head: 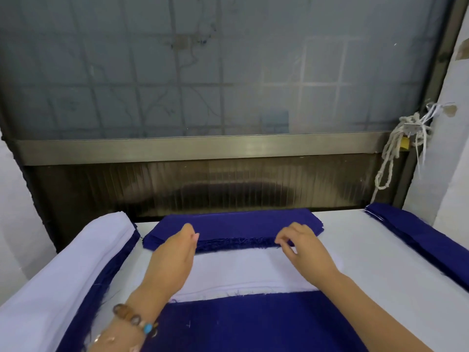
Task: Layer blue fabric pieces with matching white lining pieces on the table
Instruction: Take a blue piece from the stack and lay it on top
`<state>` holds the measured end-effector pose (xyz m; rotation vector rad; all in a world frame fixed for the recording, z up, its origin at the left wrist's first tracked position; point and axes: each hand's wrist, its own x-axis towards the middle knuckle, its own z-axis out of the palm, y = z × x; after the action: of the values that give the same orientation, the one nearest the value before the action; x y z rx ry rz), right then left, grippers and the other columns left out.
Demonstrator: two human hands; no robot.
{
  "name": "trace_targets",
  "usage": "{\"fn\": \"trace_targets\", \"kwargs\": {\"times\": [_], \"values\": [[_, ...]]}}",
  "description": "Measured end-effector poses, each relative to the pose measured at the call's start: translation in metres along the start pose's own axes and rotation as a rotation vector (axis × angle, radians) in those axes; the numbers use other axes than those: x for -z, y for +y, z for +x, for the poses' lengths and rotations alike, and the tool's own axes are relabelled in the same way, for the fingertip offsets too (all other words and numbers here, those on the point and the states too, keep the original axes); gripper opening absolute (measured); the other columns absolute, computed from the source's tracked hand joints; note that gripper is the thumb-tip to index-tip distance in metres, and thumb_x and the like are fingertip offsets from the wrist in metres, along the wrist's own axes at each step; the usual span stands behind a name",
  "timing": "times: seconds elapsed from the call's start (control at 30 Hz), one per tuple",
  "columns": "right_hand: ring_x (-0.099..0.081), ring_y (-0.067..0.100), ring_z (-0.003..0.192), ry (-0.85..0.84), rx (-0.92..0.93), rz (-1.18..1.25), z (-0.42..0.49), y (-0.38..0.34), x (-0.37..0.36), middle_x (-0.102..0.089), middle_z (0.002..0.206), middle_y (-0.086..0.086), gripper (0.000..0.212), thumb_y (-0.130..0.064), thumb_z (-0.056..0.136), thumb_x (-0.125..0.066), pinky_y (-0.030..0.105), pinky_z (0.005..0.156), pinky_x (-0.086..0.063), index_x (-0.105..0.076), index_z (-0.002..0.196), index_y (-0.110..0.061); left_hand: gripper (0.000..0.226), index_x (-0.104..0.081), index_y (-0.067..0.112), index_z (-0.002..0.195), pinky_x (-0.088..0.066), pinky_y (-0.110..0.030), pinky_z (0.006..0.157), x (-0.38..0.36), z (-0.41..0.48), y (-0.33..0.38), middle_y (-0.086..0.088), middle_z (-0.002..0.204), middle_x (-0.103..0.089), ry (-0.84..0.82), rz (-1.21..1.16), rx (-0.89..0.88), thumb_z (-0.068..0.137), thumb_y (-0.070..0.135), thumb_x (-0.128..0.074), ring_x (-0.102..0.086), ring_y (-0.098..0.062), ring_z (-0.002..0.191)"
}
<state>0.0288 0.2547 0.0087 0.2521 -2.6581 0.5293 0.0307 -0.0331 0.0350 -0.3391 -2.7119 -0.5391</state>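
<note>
1. Marks, small and white, showed on the near blue piece (241, 326); they were too faint to read as writing.
2. Behind the bench (368, 250) stood a frosted window (203, 72) with a metal rail (203, 148) beneath it. A knotted rope (390, 158) hung at the right.
3. On the left of the bench lay a layered pile (63, 275), white on top with blue edges showing below. A second blue stack (418, 235) lay along the right edge, well apart from both hands.
4. A white lining piece (241, 270) lay flat across the far part of the near blue piece, under and between the forearms.
5. Just beyond it sat the middle blue stack (236, 224), its frayed edge facing the person.
6. The left hand (175, 252), with a beaded bracelet (134, 318) on its wrist, reached forward with fingers straight and together, tips at that frayed edge.
7. The right hand (304, 247) had curled fingers at the same edge; I cannot tell whether they pinched the cloth.
</note>
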Motion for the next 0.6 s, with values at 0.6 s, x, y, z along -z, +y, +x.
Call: {"fn": "trace_targets", "kwargs": {"times": [0.6], "values": [[-0.058, 0.018, 0.105, -0.108, -0.039, -0.054, 0.126, -0.029, -0.076, -0.059, 0.121, -0.001, 0.029, -0.029, 0.099, -0.049, 0.031, 0.088, -0.050, -0.060, 0.125, -0.023, 0.025, -0.045, 0.017, 0.097, -0.043, -0.027, 0.056, -0.098, 0.120, 0.020, 0.003, 0.082, -0.060, 0.122, 0.024, 0.136, 0.104, 0.035, -0.029, -0.059, -0.014, 0.070]]}}
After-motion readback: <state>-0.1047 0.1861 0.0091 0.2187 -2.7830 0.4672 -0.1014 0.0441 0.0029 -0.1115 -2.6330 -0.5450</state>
